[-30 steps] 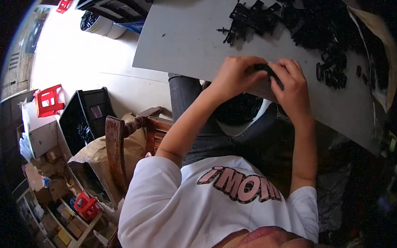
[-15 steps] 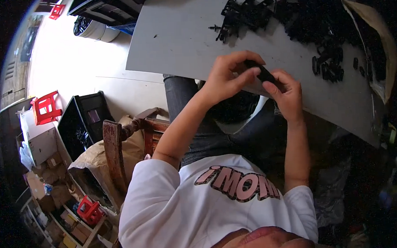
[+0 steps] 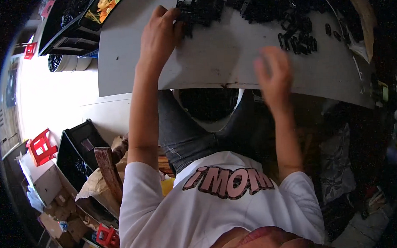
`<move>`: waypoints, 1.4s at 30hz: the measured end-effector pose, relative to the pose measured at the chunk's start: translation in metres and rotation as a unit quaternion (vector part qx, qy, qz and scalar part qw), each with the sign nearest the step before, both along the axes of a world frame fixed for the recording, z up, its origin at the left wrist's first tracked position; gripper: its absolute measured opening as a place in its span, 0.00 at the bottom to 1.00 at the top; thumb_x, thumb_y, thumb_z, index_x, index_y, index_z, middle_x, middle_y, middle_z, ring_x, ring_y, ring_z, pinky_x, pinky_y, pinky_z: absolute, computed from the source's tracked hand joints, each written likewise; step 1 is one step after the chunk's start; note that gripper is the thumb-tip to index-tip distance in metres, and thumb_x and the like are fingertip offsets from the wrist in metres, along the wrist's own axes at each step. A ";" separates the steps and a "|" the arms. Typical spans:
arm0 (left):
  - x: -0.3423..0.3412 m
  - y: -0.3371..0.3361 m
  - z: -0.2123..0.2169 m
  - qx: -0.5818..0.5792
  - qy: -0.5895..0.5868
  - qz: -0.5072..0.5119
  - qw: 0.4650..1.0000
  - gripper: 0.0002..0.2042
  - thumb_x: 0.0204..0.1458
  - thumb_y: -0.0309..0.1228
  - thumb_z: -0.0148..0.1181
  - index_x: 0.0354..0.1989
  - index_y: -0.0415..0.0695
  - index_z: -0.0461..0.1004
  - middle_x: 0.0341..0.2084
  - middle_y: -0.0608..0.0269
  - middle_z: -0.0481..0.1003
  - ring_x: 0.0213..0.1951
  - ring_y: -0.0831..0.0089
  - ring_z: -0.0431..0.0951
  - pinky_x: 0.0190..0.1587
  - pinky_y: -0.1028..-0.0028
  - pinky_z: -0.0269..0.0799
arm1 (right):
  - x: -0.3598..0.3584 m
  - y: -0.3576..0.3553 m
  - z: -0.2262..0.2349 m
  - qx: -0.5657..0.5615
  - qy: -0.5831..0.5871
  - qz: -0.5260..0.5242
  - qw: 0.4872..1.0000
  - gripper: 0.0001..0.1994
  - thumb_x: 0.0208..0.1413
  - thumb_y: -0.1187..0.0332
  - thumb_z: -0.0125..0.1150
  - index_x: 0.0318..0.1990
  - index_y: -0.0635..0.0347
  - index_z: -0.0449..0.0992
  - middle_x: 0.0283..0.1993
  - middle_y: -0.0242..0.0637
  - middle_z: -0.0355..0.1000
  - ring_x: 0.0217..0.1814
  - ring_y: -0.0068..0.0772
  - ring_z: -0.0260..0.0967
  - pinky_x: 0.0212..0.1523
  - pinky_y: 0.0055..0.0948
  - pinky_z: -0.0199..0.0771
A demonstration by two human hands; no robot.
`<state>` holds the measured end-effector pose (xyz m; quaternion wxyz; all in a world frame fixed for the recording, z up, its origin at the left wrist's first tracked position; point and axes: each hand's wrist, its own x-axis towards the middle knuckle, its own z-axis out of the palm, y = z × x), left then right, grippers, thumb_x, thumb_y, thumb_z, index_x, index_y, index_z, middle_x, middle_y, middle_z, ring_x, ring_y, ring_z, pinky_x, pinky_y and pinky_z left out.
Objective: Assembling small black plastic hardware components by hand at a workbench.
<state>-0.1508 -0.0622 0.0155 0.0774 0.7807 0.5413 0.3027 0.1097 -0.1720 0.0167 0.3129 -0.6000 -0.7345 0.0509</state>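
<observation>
At the edge of a loose heap of black plastic parts on the grey table, my left hand has its fingers curled round a black part. The shape of that part is mostly hidden by my fingers and the heap. My right hand is over the near side of the table, blurred by motion. Its thumb stands apart from its fingers, and nothing shows between them. The closest things to it are a smaller group of black plastic parts, lying beyond it.
The grey tabletop ends just before my lap. Between my legs stands a white-rimmed bucket with dark contents. Black crates are at the far left. A wooden chair and a red stool are on my left.
The dark elongated piece held between both hands is no longer seen there. My left hand has moved out to the heap, and my right hand has drawn apart from it. The view has shifted.
</observation>
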 end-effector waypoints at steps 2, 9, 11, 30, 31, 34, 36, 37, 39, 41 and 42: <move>0.002 0.000 0.001 -0.002 0.005 0.003 1.000 0.10 0.48 0.31 0.58 0.39 0.45 0.74 0.35 0.54 0.70 0.35 0.51 0.74 0.36 0.59 0.70 | 0.026 0.020 -0.003 0.017 -0.031 -0.130 0.991 0.12 0.54 0.66 0.59 0.44 0.63 0.72 0.48 0.44 0.67 0.49 0.44 0.66 0.48 0.40 0.68; 0.013 -0.023 0.022 -0.251 -0.275 -0.005 0.928 0.07 0.52 0.26 0.52 0.37 0.38 0.71 0.34 0.59 0.73 0.32 0.70 0.76 0.34 0.71 0.70 | 0.037 0.080 -0.019 0.139 -0.201 -0.051 0.968 0.13 0.54 0.67 0.59 0.47 0.57 0.72 0.51 0.37 0.66 0.50 0.42 0.66 0.47 0.39 0.70; 0.016 -0.040 0.011 -0.263 -0.362 -0.018 0.894 0.07 0.53 0.26 0.51 0.38 0.38 0.70 0.33 0.61 0.73 0.32 0.74 0.74 0.35 0.74 0.69 | 0.039 0.096 -0.031 0.146 -0.211 -0.038 0.966 0.12 0.52 0.67 0.60 0.45 0.55 0.73 0.49 0.35 0.68 0.50 0.40 0.66 0.44 0.38 0.71; 0.038 -0.062 0.011 -0.440 -0.593 -0.192 0.647 0.22 0.52 0.25 0.41 0.59 0.43 0.62 0.34 0.63 0.71 0.25 0.81 0.64 0.31 0.83 0.61 | 0.054 0.086 -0.004 -0.213 0.449 -0.077 0.864 0.08 0.60 0.69 0.50 0.46 0.57 0.69 0.27 0.29 0.66 0.25 0.19 0.66 0.19 0.23 0.59; 0.038 -0.061 0.009 -0.432 -0.607 -0.218 0.631 0.23 0.52 0.25 0.41 0.59 0.43 0.61 0.33 0.63 0.70 0.25 0.81 0.64 0.30 0.82 0.61 | 0.055 0.086 -0.005 -0.213 0.449 -0.077 0.864 0.08 0.60 0.69 0.50 0.46 0.57 0.69 0.27 0.29 0.66 0.25 0.19 0.66 0.19 0.23 0.59; 0.043 -0.061 0.007 -0.418 -0.617 -0.231 0.625 0.24 0.51 0.26 0.40 0.60 0.44 0.59 0.32 0.62 0.70 0.25 0.80 0.64 0.30 0.81 0.61 | 0.059 0.084 -0.009 -0.210 0.533 -0.039 0.818 0.08 0.59 0.69 0.53 0.44 0.57 0.70 0.28 0.29 0.67 0.27 0.21 0.67 0.23 0.24 0.63; 0.045 -0.063 0.006 -0.409 -0.616 -0.216 0.638 0.24 0.51 0.27 0.40 0.61 0.44 0.59 0.32 0.62 0.70 0.26 0.79 0.64 0.30 0.81 0.61 | 0.056 0.082 -0.011 -0.131 0.544 0.021 0.829 0.07 0.53 0.72 0.59 0.39 0.60 0.73 0.30 0.31 0.72 0.27 0.23 0.69 0.24 0.23 0.67; 0.046 -0.064 0.004 -0.414 -0.623 -0.195 0.635 0.25 0.51 0.27 0.40 0.61 0.44 0.59 0.31 0.63 0.69 0.26 0.79 0.64 0.30 0.81 0.60 | 0.055 0.079 -0.010 -0.132 0.544 0.021 0.828 0.07 0.53 0.72 0.59 0.39 0.60 0.73 0.30 0.31 0.72 0.27 0.23 0.69 0.24 0.23 0.67; 0.046 -0.062 0.000 -0.419 -0.630 -0.173 0.631 0.25 0.50 0.27 0.40 0.61 0.45 0.58 0.31 0.64 0.68 0.26 0.79 0.63 0.30 0.81 0.60 | 0.052 0.071 -0.009 -0.120 0.536 0.020 0.836 0.07 0.54 0.73 0.59 0.41 0.59 0.74 0.31 0.29 0.70 0.30 0.23 0.68 0.31 0.22 0.70; 0.047 -0.058 -0.003 -0.436 -0.649 -0.234 0.578 0.25 0.49 0.27 0.40 0.60 0.43 0.59 0.28 0.67 0.66 0.26 0.79 0.62 0.29 0.82 0.59 | 0.048 0.068 -0.011 -0.118 0.560 0.013 0.820 0.07 0.54 0.73 0.59 0.41 0.59 0.73 0.32 0.30 0.71 0.31 0.23 0.68 0.31 0.23 0.70; 0.049 -0.058 -0.003 -0.437 -0.649 -0.235 0.576 0.25 0.49 0.27 0.40 0.60 0.43 0.59 0.28 0.67 0.66 0.26 0.79 0.62 0.29 0.82 0.59 | 0.045 0.067 -0.012 -0.114 0.584 0.006 0.804 0.08 0.53 0.73 0.60 0.41 0.60 0.73 0.33 0.30 0.71 0.32 0.23 0.69 0.31 0.23 0.70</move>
